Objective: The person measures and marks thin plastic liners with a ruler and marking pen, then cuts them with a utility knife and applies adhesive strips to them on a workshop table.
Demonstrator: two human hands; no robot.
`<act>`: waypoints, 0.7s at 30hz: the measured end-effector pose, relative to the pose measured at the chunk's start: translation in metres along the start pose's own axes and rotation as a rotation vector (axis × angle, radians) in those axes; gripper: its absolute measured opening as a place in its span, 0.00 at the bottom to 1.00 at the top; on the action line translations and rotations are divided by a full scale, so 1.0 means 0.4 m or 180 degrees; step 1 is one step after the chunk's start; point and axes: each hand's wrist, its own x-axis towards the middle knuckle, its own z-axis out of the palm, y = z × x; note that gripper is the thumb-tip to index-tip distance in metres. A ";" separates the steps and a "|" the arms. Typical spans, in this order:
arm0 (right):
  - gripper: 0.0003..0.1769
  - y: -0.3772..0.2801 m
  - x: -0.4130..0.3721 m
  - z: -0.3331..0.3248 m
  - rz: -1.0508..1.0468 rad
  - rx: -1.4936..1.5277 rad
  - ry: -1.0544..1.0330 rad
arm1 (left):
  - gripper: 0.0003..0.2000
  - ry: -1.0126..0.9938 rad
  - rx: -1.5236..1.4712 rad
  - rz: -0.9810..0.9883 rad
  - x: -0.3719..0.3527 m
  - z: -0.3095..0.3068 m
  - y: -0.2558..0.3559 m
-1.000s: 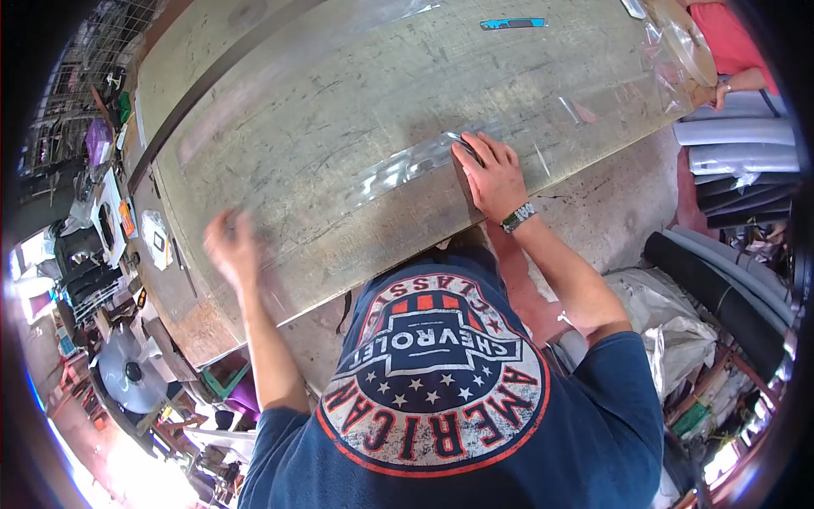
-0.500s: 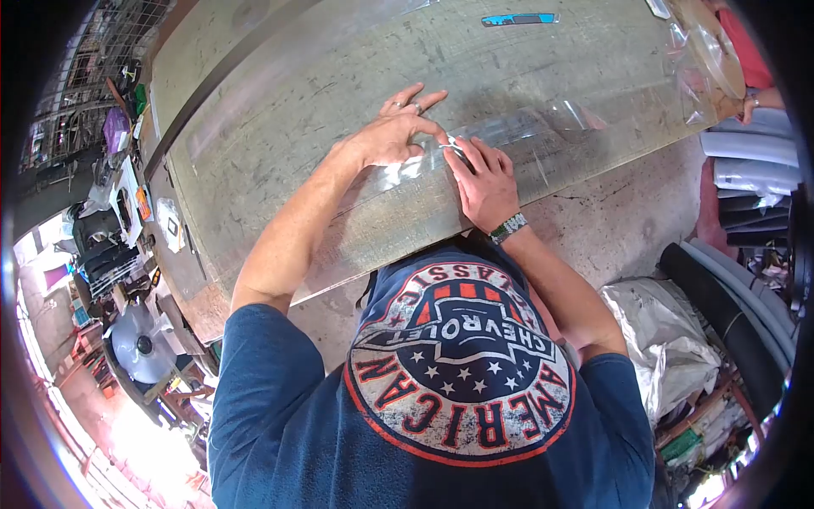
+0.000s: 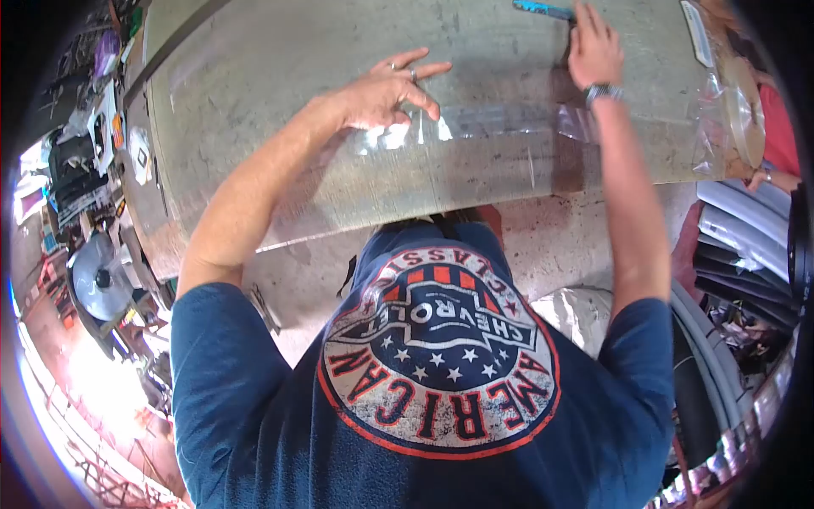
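Note:
A clear plastic sheet (image 3: 500, 119) lies over the worktable, with light glaring off its folds. My left hand (image 3: 392, 92) rests on it, ring and little fingers spread, the index and thumb bent down to the film. Farther up the table, my right hand (image 3: 596, 53) reaches out with its fingers stretched and wears a watch at the wrist. Its fingertips are right at the end of a blue utility knife (image 3: 543, 9) near the top of the view. I see nothing in the left hand's fingers.
A long dark metal bar (image 3: 174, 47) crosses the worktable (image 3: 280, 68) at the left. Another person's hand (image 3: 757, 178) is at the right edge, near stacked rolls (image 3: 742, 212). A round grey lamp-like object (image 3: 100, 276) and clutter stand at the left.
My right hand has left the spot beside my left hand, where it was pinching something small and whitish, and moved up and right to the knife. My left hand stays on the sheet.

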 end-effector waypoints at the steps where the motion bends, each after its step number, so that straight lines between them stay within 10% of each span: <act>1: 0.20 0.036 0.006 0.035 -0.0127 -0.0077 -0.0168 | 0.26 0.0013 0.0020 -0.0034 -0.003 0.002 0.007; 12: 0.11 0.149 0.131 0.038 -0.0316 0.0766 -0.2016 | 0.25 0.0102 -0.0015 -0.0207 -0.004 -0.002 0.024; 21: 0.22 0.014 0.052 -0.058 0.1543 0.4041 -0.1035 | 0.26 0.0045 -0.0012 -0.0226 -0.006 -0.008 0.027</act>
